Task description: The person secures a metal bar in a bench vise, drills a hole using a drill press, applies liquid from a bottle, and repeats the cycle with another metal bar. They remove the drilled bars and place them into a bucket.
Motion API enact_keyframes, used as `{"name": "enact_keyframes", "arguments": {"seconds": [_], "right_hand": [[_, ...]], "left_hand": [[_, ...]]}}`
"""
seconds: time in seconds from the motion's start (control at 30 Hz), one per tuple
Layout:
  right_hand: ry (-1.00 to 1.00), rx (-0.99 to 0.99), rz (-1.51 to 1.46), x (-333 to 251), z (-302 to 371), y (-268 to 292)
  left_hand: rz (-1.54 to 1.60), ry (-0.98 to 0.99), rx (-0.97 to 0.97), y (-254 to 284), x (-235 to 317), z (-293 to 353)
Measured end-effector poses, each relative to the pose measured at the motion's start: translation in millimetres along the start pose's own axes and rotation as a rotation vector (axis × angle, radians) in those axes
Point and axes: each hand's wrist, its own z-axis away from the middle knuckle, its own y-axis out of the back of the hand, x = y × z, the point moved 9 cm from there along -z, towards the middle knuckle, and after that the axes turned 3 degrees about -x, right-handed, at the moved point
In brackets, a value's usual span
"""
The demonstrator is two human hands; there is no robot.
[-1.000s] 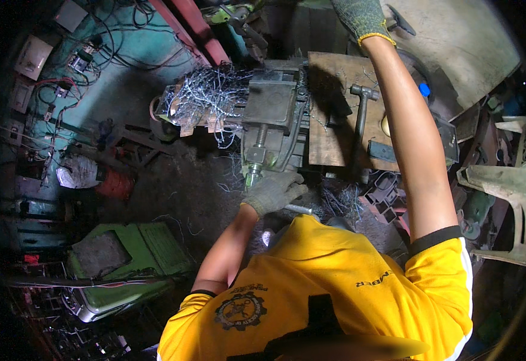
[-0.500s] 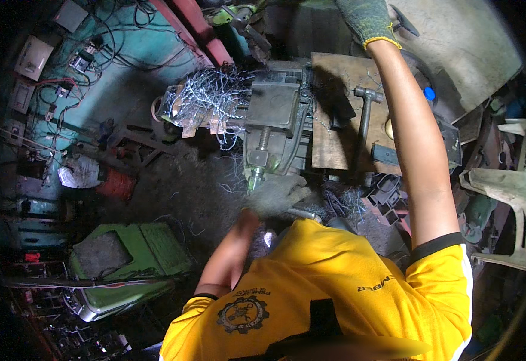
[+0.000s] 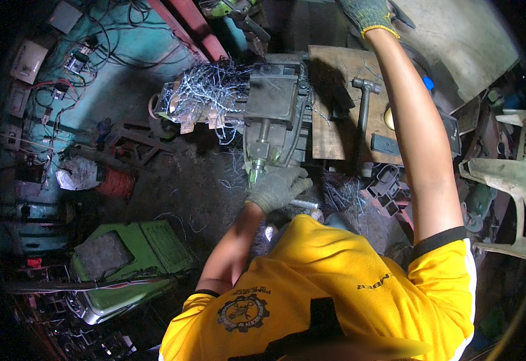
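My left hand (image 3: 277, 188), in a grey work glove, is beside the lower end of the screw of a machine vise (image 3: 269, 99). Its fingers point right, stretched out and slightly apart; part of the palm side is hidden. Just below it lies a metal bar with a rounded end (image 3: 306, 206). My right arm reaches far forward, and my right hand (image 3: 368, 13), in a grey glove with a yellow cuff, is cut by the top edge. A dark lever (image 3: 402, 18) sticks out beside it. The right fingers are out of sight.
Curly metal shavings (image 3: 206, 93) heap left of the vise. A hammer (image 3: 364, 108) and a dark block (image 3: 386, 144) lie on a wooden board (image 3: 329, 141). Square tubes (image 3: 386, 186) sit below the board. A green machine cover (image 3: 137, 253) stands lower left; a pale chair (image 3: 509, 174) is at right.
My left hand, blurred earlier, now shows sharply at about the same place by the vise screw. The view has shifted slightly. My right arm stays stretched forward.
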Motion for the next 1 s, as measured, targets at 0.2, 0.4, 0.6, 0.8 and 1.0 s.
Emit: {"name": "enact_keyframes", "arguments": {"seconds": [0.2,0.4,0.6,0.8,1.0], "right_hand": [[-0.024,-0.005,0.029,3.0,-2.9,-3.5],[-0.039,-0.010,0.020,5.2,-3.3,-4.6],[-0.048,0.002,0.022,5.9,-4.6,-4.4],[-0.035,0.021,0.000,5.4,-0.3,-0.3],[-0.040,0.017,-0.016,5.5,-1.5,-1.1]], "left_hand": [[-0.007,-0.005,0.041,-0.2,-0.8,1.6],[-0.021,-0.023,0.042,-0.9,-2.1,1.1],[-0.030,-0.056,0.044,-2.0,-2.0,0.3],[-0.010,-0.062,0.034,-3.3,-3.7,-0.5],[0.009,-0.064,0.007,-5.6,-4.0,-1.3]]}}
